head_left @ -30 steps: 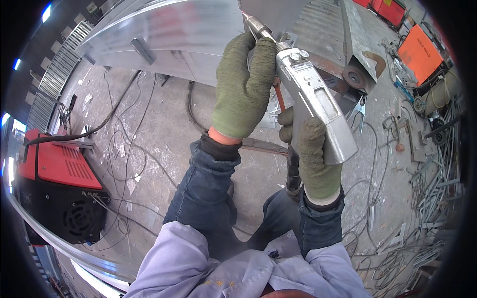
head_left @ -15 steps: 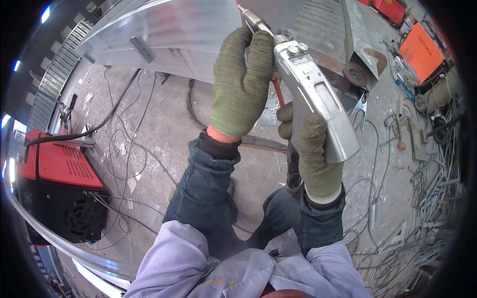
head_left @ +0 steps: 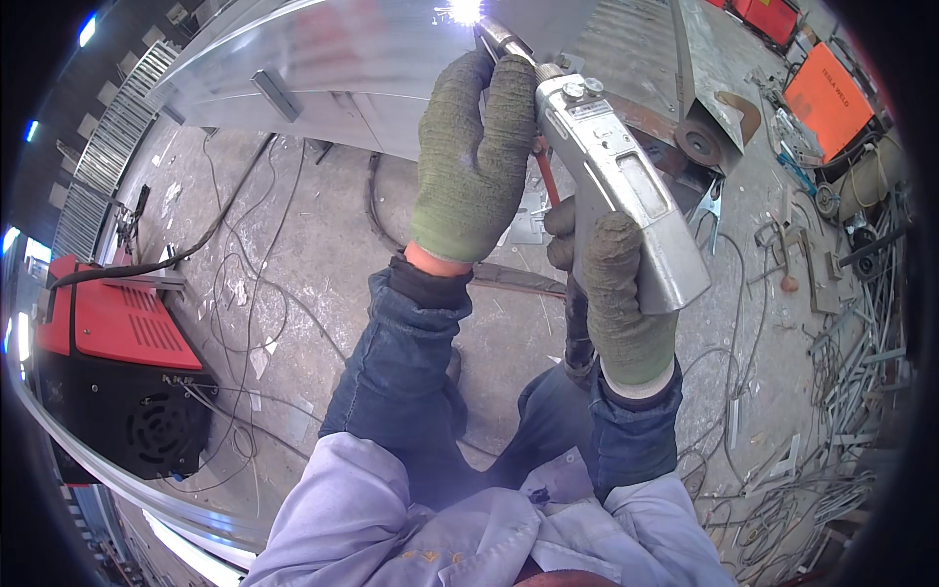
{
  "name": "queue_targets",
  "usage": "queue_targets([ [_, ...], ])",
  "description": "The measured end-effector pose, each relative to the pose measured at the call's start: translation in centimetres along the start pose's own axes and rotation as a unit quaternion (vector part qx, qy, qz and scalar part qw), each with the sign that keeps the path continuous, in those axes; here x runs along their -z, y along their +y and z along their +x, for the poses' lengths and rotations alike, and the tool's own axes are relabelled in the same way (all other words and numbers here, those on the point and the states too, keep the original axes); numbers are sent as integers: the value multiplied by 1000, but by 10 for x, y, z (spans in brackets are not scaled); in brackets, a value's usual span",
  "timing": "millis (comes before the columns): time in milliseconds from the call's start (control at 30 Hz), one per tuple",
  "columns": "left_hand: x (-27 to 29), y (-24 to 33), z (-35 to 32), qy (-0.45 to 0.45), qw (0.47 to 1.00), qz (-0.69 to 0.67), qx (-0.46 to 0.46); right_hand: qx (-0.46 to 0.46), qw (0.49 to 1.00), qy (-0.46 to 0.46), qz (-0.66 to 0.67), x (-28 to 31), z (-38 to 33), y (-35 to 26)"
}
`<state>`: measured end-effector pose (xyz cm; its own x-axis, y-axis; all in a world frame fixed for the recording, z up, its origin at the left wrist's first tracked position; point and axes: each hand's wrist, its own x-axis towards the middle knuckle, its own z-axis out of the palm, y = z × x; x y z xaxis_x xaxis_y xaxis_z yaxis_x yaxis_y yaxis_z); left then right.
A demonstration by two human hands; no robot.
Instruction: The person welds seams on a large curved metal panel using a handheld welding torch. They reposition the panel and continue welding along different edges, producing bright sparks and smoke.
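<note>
A silver handheld laser welding gun (head_left: pixel 604 147) slants up and left, its nozzle at the far metal sheet (head_left: pixel 352 64). A bright white-violet glow with sparks (head_left: pixel 464 12) burns at the tip, washing out the spot it meets. My right hand (head_left: pixel 624 308), in a green work glove, is wrapped round the gun's rear handle. Farther forward, my left hand (head_left: pixel 468 166), gloved alike, closes on the gun's front beside the nozzle; its fingertips are partly hidden. A dark hose sheath (head_left: pixel 577 328) hangs below the handle.
Left stands a red and black machine (head_left: pixel 132 372) with a thick cable. Thin cables (head_left: pixel 256 284) trail across the floor. At right are an orange machine (head_left: pixel 829 103), a grinding disc (head_left: pixel 698 144) on a metal part, and heaped metal offcuts (head_left: pixel 861 391).
A bright glow with sparks has appeared at the nozzle tip. The gun's nozzle has shifted slightly downward and right; both hands keep their hold.
</note>
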<state>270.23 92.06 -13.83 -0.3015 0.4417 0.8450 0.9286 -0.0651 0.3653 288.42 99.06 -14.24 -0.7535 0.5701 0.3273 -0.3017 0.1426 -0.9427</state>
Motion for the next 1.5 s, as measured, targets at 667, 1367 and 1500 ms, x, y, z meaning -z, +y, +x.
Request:
queue_targets([
  [667,-1,-1,-2,2,1000,25,-7,15,999,14,26,-1,-4,6],
  [1367,-9,12,1,55,981,-147,115,-7,1000,10,1,3,-6,11],
  [1500,-5,-1,1,12,995,-85,54,7,1000,1,-29,4,-4,5],
])
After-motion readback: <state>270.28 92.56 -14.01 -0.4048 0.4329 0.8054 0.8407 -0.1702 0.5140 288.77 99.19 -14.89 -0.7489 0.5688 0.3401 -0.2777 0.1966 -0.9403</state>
